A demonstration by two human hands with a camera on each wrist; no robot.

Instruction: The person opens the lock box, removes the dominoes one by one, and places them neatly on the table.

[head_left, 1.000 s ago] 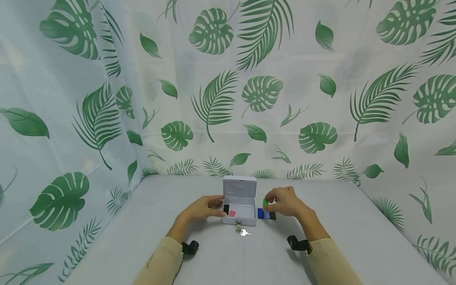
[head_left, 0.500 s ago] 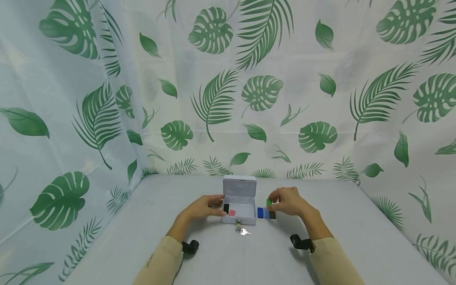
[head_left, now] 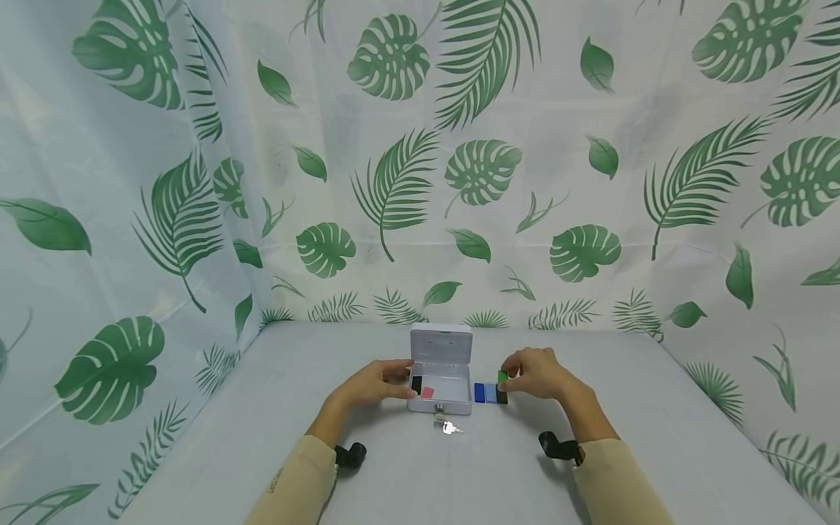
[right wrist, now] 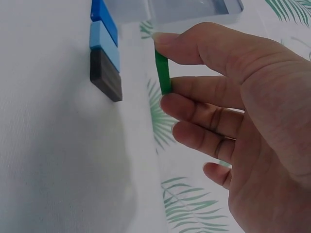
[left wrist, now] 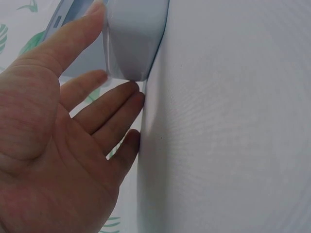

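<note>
— Covering nearly the whole frame, what is hanging behind the hands?

— A leaf-print curtain (head_left: 420, 146) is draping the back and both sides, and a grey table (head_left: 459, 474) is filling the lower middle of the head view.

— And what is sitting at the centre of it?

— A small white cash box (head_left: 441, 364) is standing open just below the middle, its lid tilting up toward the curtain. A black tile (head_left: 416, 384) and a pink tile (head_left: 427, 392) are lying inside at the box's left end, and keys (head_left: 446, 425) are hanging from the lock on its near wall.

— How is the left arm lying?

— It is coming up from the lower left in a tan sleeve. The left hand (head_left: 374, 383) is lying flat against the left side of the box, fingers straight and relaxed, spread a little; in the wrist view the fingers (left wrist: 92, 29) are touching the box's rounded corner (left wrist: 136, 43).

— And the right?

— The right hand (head_left: 534, 373) is hovering right of the box, wrist raised off the table. Thumb and forefinger are pinching a green tile (right wrist: 163, 73) by its edges, holding it upright, the other fingers curling below.

— Where is that tile relative to the rest?

— It is sitting just above a short row on the table: a dark blue tile (right wrist: 103, 19), a light blue tile (right wrist: 104, 44) and a brown tile (right wrist: 106, 75), touching side by side, just right of the box.
</note>
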